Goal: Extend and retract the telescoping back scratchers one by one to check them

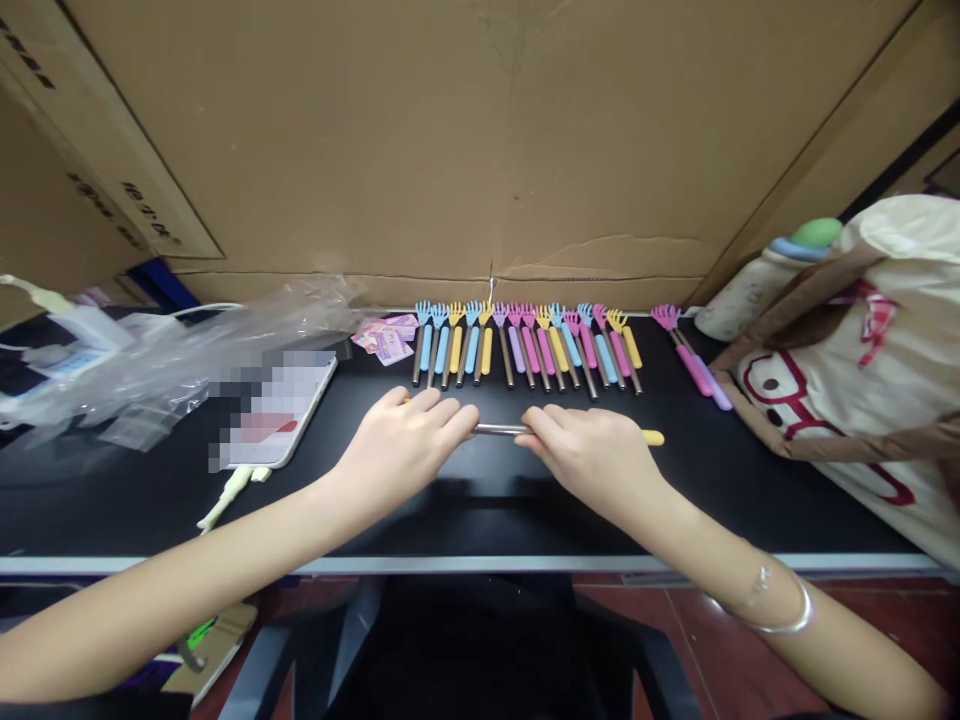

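a black table (pixel 480 500) with a pale front edge stands against big brown cardboard sheets (pixel 450 130) that wall off the back. below it, reddish floor tiles (pixel 735 680) and a black chair (pixel 480 640).

No complete word, brand or number can be read. Dark printed characters are carried in slanted lines on the cardboard box (pixel 97 150) at the upper left, near its top corner and lower along its face, but they are too small and skewed to be made out. Red outlined marks are printed on the cream tote bag (pixel 885 330) at the right; whether letters or a drawing cannot be told. The screen of the tablet (pixel 300 395) on the bench (pixel 480 500) is blurred over. Print is borne by the small pink cards (pixel 386 338) beyond it, too fine to be read.
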The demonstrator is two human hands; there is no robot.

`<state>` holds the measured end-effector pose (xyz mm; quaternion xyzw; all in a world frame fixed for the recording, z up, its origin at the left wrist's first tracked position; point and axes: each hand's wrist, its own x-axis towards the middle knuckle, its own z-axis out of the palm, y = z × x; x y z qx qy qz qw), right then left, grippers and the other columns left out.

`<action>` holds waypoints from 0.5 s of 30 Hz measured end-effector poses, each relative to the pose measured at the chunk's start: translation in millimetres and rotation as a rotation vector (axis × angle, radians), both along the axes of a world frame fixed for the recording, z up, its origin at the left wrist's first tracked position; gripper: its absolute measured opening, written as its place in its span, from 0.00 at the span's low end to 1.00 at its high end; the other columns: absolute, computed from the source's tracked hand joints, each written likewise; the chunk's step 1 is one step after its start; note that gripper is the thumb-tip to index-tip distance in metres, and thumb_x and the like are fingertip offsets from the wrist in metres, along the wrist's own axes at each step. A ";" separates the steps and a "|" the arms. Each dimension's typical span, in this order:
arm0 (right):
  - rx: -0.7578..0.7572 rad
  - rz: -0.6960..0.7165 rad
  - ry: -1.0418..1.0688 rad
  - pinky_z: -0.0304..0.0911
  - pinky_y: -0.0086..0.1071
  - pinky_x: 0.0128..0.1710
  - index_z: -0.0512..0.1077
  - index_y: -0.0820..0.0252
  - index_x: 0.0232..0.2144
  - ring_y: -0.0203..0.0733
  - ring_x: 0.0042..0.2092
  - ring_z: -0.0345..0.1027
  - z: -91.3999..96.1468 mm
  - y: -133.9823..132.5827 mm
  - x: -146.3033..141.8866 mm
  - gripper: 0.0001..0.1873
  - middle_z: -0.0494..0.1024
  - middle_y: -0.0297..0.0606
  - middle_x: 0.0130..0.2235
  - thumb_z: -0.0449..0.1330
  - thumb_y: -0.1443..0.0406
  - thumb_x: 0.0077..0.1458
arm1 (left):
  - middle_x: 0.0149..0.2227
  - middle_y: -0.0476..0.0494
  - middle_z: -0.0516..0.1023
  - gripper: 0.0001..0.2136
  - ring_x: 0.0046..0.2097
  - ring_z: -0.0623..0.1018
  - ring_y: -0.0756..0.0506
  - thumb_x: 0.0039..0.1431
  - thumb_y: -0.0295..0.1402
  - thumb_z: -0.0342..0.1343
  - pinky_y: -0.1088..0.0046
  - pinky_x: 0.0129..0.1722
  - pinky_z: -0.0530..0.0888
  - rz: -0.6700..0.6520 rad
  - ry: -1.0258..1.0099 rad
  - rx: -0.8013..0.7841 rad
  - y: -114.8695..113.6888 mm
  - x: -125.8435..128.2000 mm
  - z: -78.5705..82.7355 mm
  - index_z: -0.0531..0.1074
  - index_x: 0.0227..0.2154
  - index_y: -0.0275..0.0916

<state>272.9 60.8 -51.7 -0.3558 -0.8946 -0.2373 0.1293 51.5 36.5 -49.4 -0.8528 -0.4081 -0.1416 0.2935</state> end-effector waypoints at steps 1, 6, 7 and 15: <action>0.006 0.011 0.003 0.40 0.31 0.24 0.70 0.58 0.28 0.35 0.22 0.61 0.4 2.5 1.3 0.27 0.71 0.35 0.23 0.38 0.56 0.70 | 0.24 0.49 0.73 0.09 0.28 0.71 0.46 0.66 0.31 0.48 0.66 0.27 0.58 -0.016 0.011 0.014 2.5 -1.7 0.4 0.68 0.29 0.40; 0.094 0.048 0.001 0.41 0.30 0.25 0.69 0.59 0.27 0.34 0.23 0.61 -3.5 21.8 27.4 0.27 0.70 0.34 0.22 0.39 0.57 0.70 | 0.25 0.50 0.72 0.09 0.30 0.71 0.47 0.65 0.28 0.48 0.69 0.28 0.59 -0.060 0.138 0.146 18.3 -31.7 5.3 0.68 0.29 0.41; 0.125 0.037 -0.003 0.41 0.31 0.25 0.69 0.59 0.26 0.34 0.23 0.60 -4.7 27.7 40.2 0.27 0.69 0.34 0.21 0.39 0.57 0.70 | 0.25 0.50 0.72 0.09 0.30 0.71 0.48 0.65 0.27 0.48 0.70 0.28 0.59 -0.039 0.179 0.183 21.0 -44.7 7.4 0.69 0.29 0.41; 0.182 -0.315 -0.104 0.45 0.32 0.27 0.71 0.59 0.25 0.39 0.26 0.58 -4.8 70.7 191.3 0.34 0.72 0.43 0.24 0.35 0.47 0.65 | 0.20 0.54 0.69 0.11 0.27 0.66 0.49 0.64 0.31 0.51 0.76 0.25 0.57 0.171 0.359 0.446 13.1 -177.7 21.3 0.67 0.24 0.42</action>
